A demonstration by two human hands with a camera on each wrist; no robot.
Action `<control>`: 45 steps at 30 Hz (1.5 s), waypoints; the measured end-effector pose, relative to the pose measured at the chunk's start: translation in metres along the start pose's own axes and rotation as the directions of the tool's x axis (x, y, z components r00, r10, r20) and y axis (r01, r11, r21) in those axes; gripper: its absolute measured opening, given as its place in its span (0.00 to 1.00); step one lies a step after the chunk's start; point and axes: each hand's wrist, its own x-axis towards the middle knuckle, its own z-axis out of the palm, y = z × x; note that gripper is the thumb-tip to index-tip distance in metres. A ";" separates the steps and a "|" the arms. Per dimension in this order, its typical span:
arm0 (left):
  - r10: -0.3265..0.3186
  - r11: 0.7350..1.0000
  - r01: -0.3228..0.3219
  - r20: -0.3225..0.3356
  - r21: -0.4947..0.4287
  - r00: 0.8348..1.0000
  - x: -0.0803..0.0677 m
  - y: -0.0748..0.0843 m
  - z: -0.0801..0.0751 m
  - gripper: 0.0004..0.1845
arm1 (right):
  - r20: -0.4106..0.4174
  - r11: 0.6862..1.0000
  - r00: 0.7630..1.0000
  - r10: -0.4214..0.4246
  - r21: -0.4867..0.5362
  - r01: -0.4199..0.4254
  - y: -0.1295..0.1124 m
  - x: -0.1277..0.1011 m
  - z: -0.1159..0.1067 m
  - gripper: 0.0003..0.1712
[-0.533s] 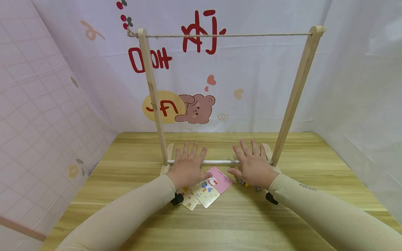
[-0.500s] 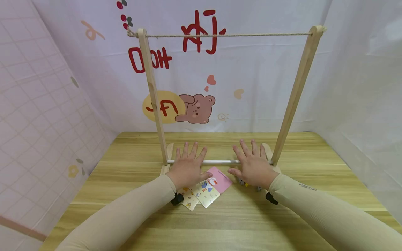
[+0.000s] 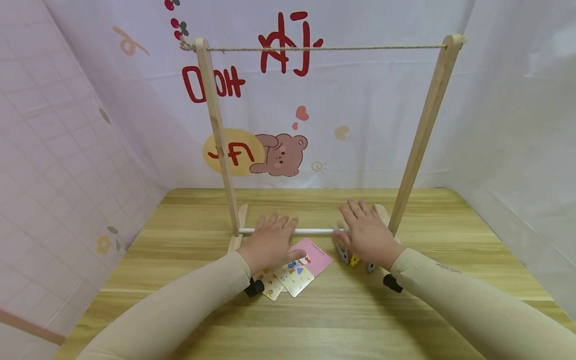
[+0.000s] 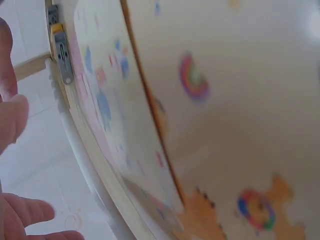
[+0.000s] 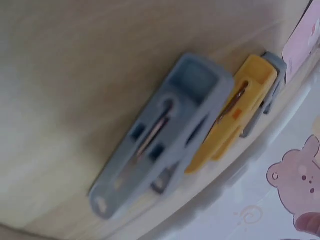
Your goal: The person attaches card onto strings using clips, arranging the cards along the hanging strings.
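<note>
My left hand [image 3: 270, 242] flat, fingers relaxed, resting on cards [image 3: 294, 270] to pin them. My right hand [image 3: 366, 235] spread, empty, over clothespins [image 3: 354, 259], near rack's rod [image 3: 310, 231].

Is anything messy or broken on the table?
Nothing looks broken. The cards lie in a loose, overlapping fan under the left hand, and the clothespins sit in a small jumble below the right hand.

I see a wooden desk [image 3: 315, 310] carrying a wooden rack [image 3: 216, 150]; cards [image 3: 297, 272] lie just before its rail, clothespins [image 3: 353, 259] to their right.
</note>
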 end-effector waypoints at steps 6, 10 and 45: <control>0.029 0.999 -0.029 0.040 -0.014 0.999 -0.005 0.010 0.001 0.46 | -0.047 0.997 0.998 -0.030 0.071 0.033 0.006 -0.007 -0.007 0.38; 0.039 0.999 -0.038 0.048 -0.024 0.998 -0.007 0.014 0.004 0.42 | -0.005 0.997 1.000 -0.008 0.076 0.009 0.008 -0.013 -0.012 0.35; 0.013 0.986 0.010 0.139 -0.168 0.990 -0.004 0.005 0.009 0.38 | 0.216 0.999 0.975 0.046 -0.001 -0.047 0.015 -0.049 -0.012 0.20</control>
